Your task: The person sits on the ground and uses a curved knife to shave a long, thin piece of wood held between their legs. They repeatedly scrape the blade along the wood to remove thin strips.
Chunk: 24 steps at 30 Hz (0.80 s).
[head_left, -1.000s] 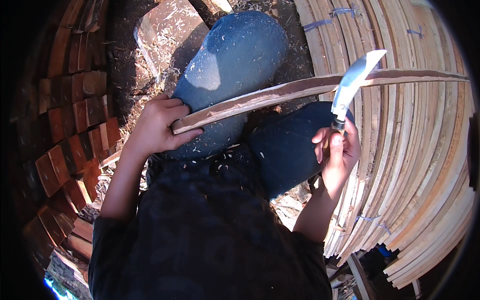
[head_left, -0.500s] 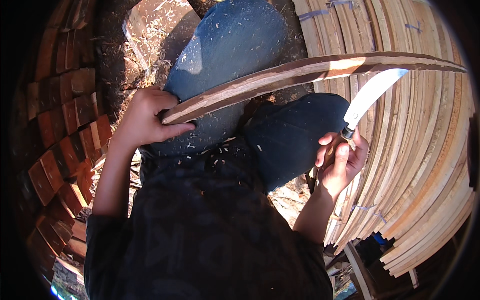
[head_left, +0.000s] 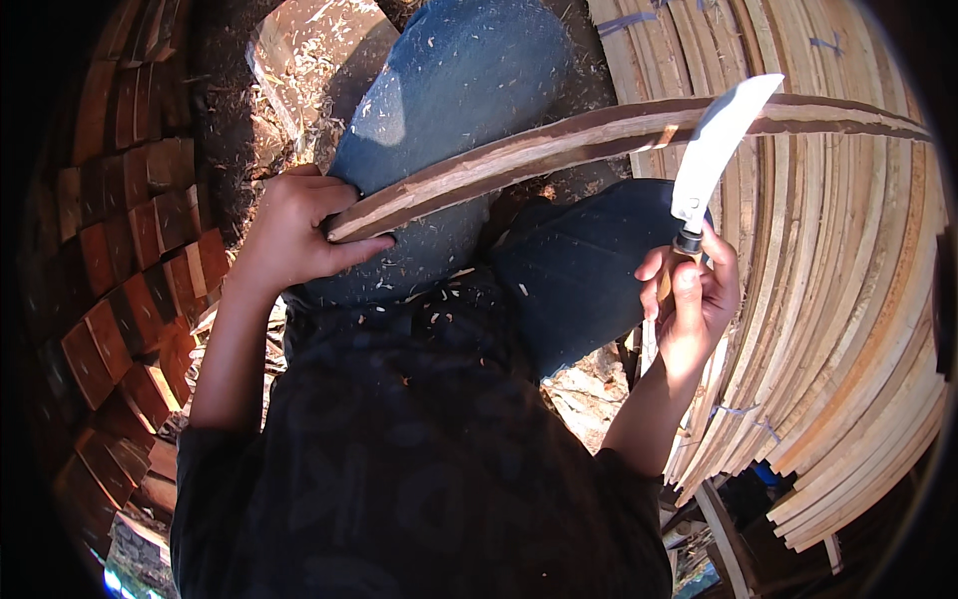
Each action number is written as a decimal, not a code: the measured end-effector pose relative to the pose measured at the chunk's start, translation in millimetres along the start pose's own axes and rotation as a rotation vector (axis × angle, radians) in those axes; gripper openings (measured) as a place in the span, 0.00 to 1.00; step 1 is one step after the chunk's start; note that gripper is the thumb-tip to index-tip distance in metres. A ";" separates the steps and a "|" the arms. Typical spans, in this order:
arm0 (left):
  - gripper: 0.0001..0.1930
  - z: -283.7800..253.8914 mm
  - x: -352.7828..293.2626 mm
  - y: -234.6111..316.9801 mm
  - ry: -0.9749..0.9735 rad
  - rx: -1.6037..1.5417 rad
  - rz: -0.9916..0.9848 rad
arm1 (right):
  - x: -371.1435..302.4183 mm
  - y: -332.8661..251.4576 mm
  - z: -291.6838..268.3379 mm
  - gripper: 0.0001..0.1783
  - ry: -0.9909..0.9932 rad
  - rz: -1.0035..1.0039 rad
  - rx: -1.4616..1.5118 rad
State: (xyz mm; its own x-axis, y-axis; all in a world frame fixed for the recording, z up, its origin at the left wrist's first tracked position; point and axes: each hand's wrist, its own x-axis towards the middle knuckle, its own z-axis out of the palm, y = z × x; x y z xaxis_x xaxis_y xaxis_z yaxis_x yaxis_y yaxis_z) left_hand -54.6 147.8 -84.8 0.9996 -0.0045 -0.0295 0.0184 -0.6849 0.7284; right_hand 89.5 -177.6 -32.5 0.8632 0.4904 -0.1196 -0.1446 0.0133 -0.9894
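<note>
My left hand (head_left: 304,228) grips the near left end of a long wooden strip (head_left: 519,163), thumb below and fingers above it. The strip has dark brown edges and a paler, rough-cut middle. It runs across my legs and out to the right over the stacked strips. In my right hand (head_left: 699,295) is a knife (head_left: 718,150) with a wide, curved, bright blade and a wooden handle with a dark collar. Its blade points up and slightly right, and overlaps the strip in view; I cannot tell whether they touch.
Bundles of pale wooden strips (head_left: 828,299), tied with purplish ribbon, lie along the right. Reddish-brown wood blocks (head_left: 110,329) are stacked at the left. Wood shavings cover a flat slab (head_left: 319,60), the ground and my jeans (head_left: 449,90).
The knife has swung upward and to the left, so its blade now crosses in front of the strip. My left hand and the strip have barely moved.
</note>
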 end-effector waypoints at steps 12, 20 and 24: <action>0.15 0.0 1.7 1.6 -0.013 0.009 0.007 | 9.8 6.0 10.3 0.19 -0.160 0.081 -0.103; 0.16 0.9 1.4 1.9 0.007 0.022 -0.026 | 4.5 10.4 10.1 0.20 0.138 -0.063 -0.026; 0.16 1.3 -2.8 -2.8 -0.009 0.021 -0.005 | -4.6 -2.4 -9.8 0.18 -0.092 0.034 -0.281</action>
State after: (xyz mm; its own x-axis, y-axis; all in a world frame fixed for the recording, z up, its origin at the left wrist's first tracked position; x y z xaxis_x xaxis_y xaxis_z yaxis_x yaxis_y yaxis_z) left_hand -57.5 148.8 -87.6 0.9992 -0.0073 -0.0395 0.0231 -0.7003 0.7135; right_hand 90.7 -188.4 -30.4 0.8107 0.5638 -0.1577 -0.0218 -0.2401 -0.9705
